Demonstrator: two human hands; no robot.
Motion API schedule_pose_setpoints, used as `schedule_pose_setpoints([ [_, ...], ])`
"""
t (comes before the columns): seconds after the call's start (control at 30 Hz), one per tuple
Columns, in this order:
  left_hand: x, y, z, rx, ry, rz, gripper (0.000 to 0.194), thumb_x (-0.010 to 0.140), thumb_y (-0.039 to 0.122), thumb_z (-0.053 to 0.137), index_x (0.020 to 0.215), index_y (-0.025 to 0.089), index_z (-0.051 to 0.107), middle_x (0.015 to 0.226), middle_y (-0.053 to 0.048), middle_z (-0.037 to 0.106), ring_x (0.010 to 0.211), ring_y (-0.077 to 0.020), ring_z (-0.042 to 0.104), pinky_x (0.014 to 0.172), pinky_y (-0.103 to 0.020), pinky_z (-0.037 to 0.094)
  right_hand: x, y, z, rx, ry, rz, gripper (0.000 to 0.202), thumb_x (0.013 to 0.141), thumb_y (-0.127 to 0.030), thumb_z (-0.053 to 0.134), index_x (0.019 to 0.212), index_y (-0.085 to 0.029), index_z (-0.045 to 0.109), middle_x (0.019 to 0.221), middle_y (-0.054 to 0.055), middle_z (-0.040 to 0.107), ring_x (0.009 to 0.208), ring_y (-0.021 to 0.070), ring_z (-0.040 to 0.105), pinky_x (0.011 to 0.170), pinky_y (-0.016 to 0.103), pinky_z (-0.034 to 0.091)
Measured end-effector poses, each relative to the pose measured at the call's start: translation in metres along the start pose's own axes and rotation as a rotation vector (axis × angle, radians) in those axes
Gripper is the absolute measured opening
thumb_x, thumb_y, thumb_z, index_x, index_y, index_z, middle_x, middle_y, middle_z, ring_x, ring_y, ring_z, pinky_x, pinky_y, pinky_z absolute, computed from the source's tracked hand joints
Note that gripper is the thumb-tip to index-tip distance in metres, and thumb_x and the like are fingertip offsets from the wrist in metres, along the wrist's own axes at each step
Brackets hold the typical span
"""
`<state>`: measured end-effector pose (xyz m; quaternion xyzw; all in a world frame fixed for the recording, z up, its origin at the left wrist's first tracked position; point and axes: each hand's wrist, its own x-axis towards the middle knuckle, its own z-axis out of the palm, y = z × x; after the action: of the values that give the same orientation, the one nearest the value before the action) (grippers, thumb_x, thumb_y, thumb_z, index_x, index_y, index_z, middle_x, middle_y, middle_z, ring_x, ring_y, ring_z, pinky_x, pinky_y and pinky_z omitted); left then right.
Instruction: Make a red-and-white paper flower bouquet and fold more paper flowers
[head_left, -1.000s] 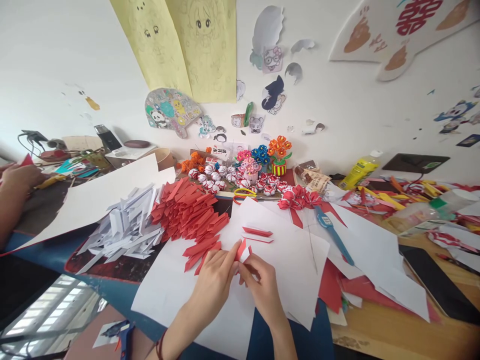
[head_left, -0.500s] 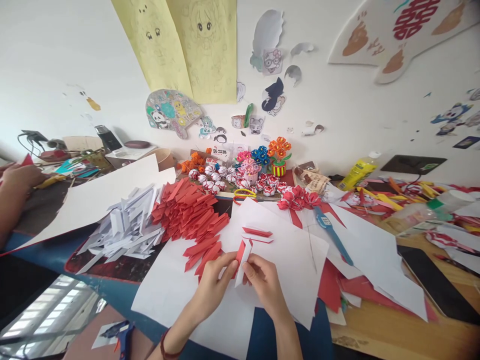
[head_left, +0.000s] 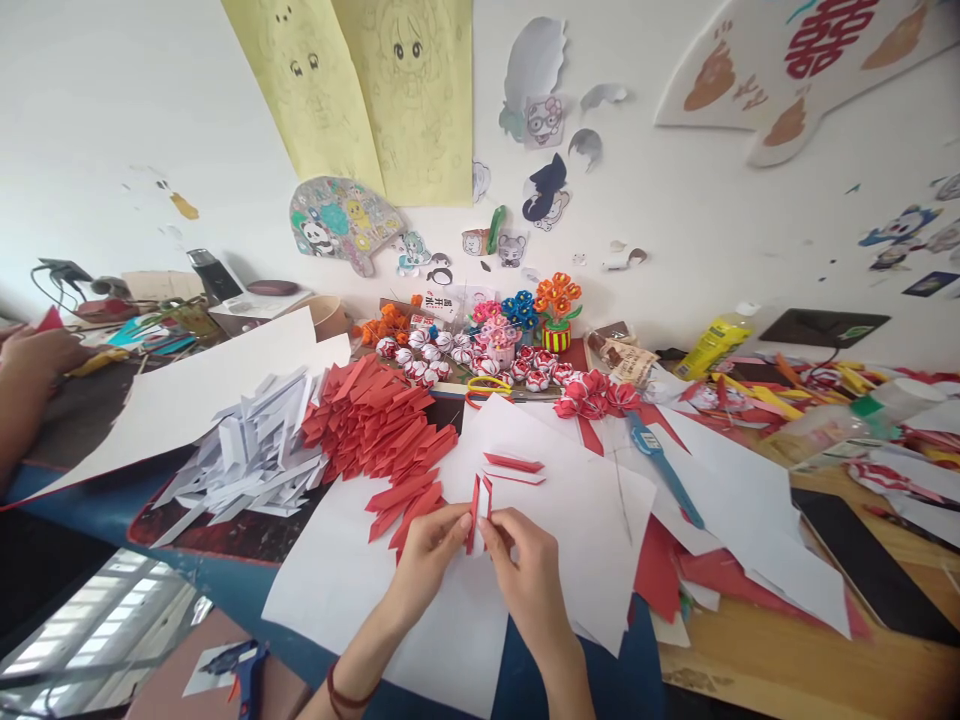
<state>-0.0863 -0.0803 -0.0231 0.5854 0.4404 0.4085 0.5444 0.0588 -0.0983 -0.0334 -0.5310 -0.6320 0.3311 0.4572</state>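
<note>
Over the white paper sheets (head_left: pixel 570 530), my left hand (head_left: pixel 431 555) and my right hand (head_left: pixel 521 555) pinch a small folded strip of red and white paper (head_left: pixel 480 508) between thumbs and fingers. It stands nearly upright, with red edges along both sides and white between. Just beyond it lie two similar folded red-and-white strips (head_left: pixel 514 464), side by side. Left of my hands is a heap of folded red paper pieces (head_left: pixel 375 420), and past that a heap of white paper strips (head_left: pixel 247 450).
Finished paper flowers (head_left: pixel 536 370) line the back near a yellow bottle (head_left: pixel 716 340). To the right are a blue-handled tool (head_left: pixel 667 470) and a black phone (head_left: pixel 874 560). A glue gun (head_left: pixel 251 680) lies lower left. Another person's hand (head_left: pixel 45 350) holds red paper at far left.
The folded strip has turned from a slant to nearly upright, and its red edges now show on both sides. Both hands stay close together around it.
</note>
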Motion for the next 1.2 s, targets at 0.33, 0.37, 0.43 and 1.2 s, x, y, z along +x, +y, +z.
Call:
schedule_pose_setpoints([
  [0.33,-0.009,-0.005,0.007,0.299,0.132,0.065,0.028,0.093,0.036,0.051,0.092,0.015,0.070,0.071,-0.001,0.064,0.065,-0.0119,0.055,0.063,-0.020,0.043,-0.004,0.008,0.012,-0.288,0.073,-0.167,0.028,0.096,-0.019,0.037,0.072,-0.019,0.051,0.064,0.000,0.048,0.055,0.0123,0.045,0.055,0.025,0.032],
  [0.37,-0.009,-0.006,0.006,0.286,0.144,0.067,0.027,0.091,0.036,0.054,0.089,0.015,0.071,0.070,-0.001,0.065,0.065,-0.0121,0.056,0.062,-0.020,0.044,-0.004,0.007,0.011,-0.300,0.047,-0.187,0.028,0.096,-0.017,0.036,0.072,-0.019,0.051,0.064,0.000,0.048,0.055,0.0124,0.044,0.054,0.025,0.032],
  [0.43,-0.008,-0.007,0.004,0.244,0.174,0.075,0.025,0.088,0.036,0.059,0.083,0.015,0.071,0.070,-0.002,0.067,0.065,-0.0128,0.059,0.063,-0.020,0.046,-0.004,0.005,0.008,-0.311,-0.028,-0.207,0.027,0.094,-0.013,0.036,0.072,-0.019,0.050,0.065,0.000,0.048,0.055,0.0123,0.043,0.054,0.025,0.031],
  [1.2,0.023,0.006,0.030,0.599,-0.230,0.154,0.019,0.091,0.023,0.054,0.082,0.020,0.070,0.077,0.001,0.073,0.068,-0.0123,0.065,0.068,-0.020,0.045,0.000,0.021,-0.045,0.292,0.471,0.125,0.024,0.085,-0.039,0.064,0.076,-0.017,0.065,0.070,0.000,0.054,0.060,0.0118,0.049,0.055,0.025,0.039],
])
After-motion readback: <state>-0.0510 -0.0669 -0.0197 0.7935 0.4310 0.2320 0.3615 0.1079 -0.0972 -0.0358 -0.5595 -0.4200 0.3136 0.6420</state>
